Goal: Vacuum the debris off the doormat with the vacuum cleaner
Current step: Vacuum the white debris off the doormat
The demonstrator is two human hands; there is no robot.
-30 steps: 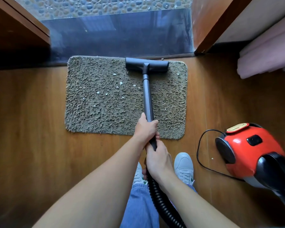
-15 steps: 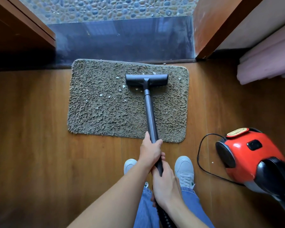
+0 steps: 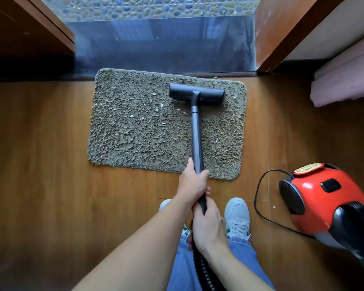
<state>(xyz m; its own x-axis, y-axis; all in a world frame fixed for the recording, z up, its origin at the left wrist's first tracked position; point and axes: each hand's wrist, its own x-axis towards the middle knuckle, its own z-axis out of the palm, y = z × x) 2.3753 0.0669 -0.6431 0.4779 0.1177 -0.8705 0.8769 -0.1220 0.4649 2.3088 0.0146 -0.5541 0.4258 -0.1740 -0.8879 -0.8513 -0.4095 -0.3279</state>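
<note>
A wooden floor [image 3: 40,154] seen from above, at a doorway with a dark stone threshold [image 3: 160,45] along the doormat's far edge. The shaggy grey-brown doormat [image 3: 135,133] lies flat on the floor just in front of that threshold. Small pale bits of debris [image 3: 161,105] are scattered over the doormat's middle, with a few more near its right edge. The dark floor nozzle [image 3: 197,94] sits on the far right part of the doormat, and its straight tube [image 3: 197,139] runs back across the doormat toward the person. At the doormat's near edge the left hand [image 3: 192,183] has its fingers wrapped round the tube. Just behind it, nearer the person, the right hand [image 3: 208,223] grips the tube's end, where the ribbed black hose [image 3: 204,269] begins. White shoes [image 3: 236,215] and blue jeans show below the hands. To the right of the doormat, apart from it, the red and black vacuum cleaner [image 3: 324,198] rests on the floor, its black cord [image 3: 259,198] looping toward the doormat.
</note>
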